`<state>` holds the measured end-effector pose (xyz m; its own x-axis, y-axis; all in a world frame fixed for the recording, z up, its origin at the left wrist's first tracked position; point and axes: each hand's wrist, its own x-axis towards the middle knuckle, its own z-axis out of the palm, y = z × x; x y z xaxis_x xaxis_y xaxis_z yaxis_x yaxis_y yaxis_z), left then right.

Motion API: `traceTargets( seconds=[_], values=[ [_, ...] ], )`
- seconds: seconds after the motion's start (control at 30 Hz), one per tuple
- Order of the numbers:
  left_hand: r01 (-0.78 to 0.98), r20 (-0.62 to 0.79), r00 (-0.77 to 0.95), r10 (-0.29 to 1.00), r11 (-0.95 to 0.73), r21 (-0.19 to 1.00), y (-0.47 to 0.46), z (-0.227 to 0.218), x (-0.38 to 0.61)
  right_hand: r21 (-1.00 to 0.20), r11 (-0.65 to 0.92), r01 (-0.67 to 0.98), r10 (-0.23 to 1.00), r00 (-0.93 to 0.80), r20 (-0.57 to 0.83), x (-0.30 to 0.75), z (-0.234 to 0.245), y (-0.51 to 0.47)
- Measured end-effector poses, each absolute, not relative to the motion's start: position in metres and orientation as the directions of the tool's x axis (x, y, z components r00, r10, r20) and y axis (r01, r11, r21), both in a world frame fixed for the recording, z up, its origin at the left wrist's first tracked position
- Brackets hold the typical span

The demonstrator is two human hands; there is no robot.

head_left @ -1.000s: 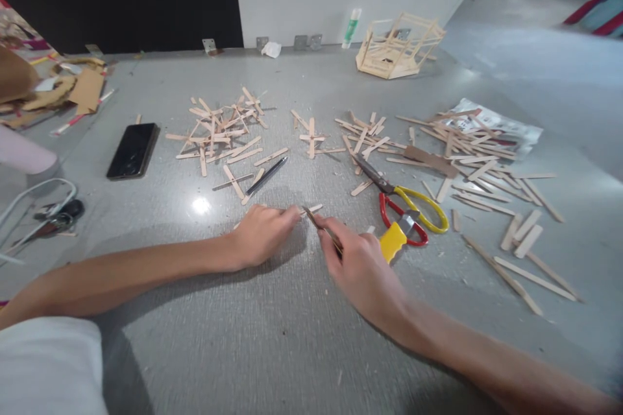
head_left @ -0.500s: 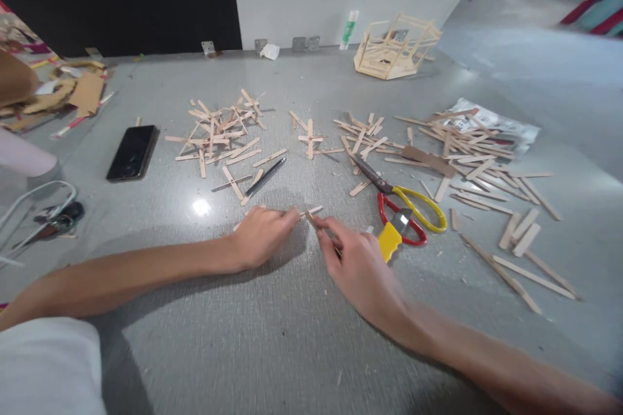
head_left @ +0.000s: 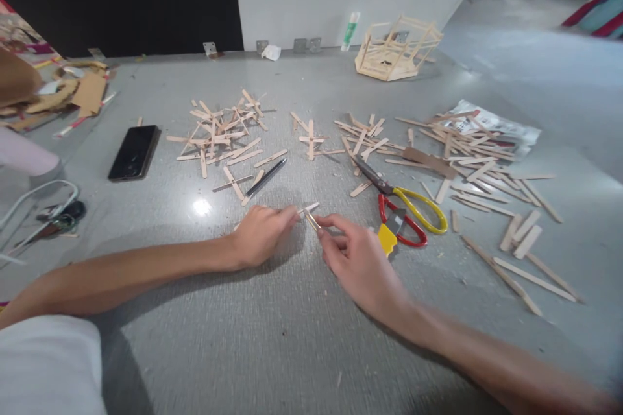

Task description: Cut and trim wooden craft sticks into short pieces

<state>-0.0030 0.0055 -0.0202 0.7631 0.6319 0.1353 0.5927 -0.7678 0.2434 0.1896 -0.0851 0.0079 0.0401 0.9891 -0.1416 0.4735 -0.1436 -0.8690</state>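
My left hand [head_left: 263, 233] is closed on a pale wooden craft stick [head_left: 310, 207], whose end sticks out to the right past the fingertips. Between thumb and fingers, my right hand [head_left: 353, 253] pinches a narrow, flat strip [head_left: 312, 219]; its glossy look leaves wood or metal uncertain. The strip's tip meets or nearly meets the stick. Just right of this hand lie scissors [head_left: 421, 207] with one yellow and one red handle. A yellow-handled tool [head_left: 387, 240] with a wide metal blade rests against the red loop, partly hidden by my right hand.
Piles of craft sticks [head_left: 214, 136] lie left and right [head_left: 479, 168], with a dark pen [head_left: 267, 177] near my left hand. A phone [head_left: 134, 153] and cable [head_left: 39, 211] are at left. A stick frame [head_left: 396, 55] and glue tube [head_left: 350, 31] stand by the back panel.
The strip in my right hand has tilted and looks brighter, its tip slightly further left. My right hand has shifted a little, and my left stays nearly still.
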Motion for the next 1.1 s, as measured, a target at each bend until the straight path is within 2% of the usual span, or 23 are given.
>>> traceTargets(
  seconds=[0.13,0.3,0.6,0.93,1.1],
  values=[
    [0.623,0.111,0.739,0.664,-0.737,0.262,0.005,-0.018,-0.003,-0.893,-0.147,0.426,0.988,0.024,-0.151,0.189,0.007,-0.083],
    [0.683,0.072,0.693,0.717,-0.685,0.253,0.003,-0.017,0.001,-0.842,-0.080,0.533,0.997,0.051,-0.062,0.190,0.006,-0.084],
    [0.696,0.037,0.692,0.721,-0.680,0.232,0.002,-0.012,0.002,-0.796,-0.120,0.594,0.993,0.080,-0.090,0.190,0.005,-0.085],
    [0.645,0.094,0.717,0.691,-0.708,0.287,0.004,-0.022,-0.002,-0.896,-0.178,0.406,0.984,0.051,-0.172,0.188,0.009,-0.082],
    [0.635,0.104,0.720,0.686,-0.712,0.301,0.003,-0.024,-0.003,-0.905,-0.198,0.376,0.980,0.053,-0.192,0.187,0.011,-0.080]
  ],
)
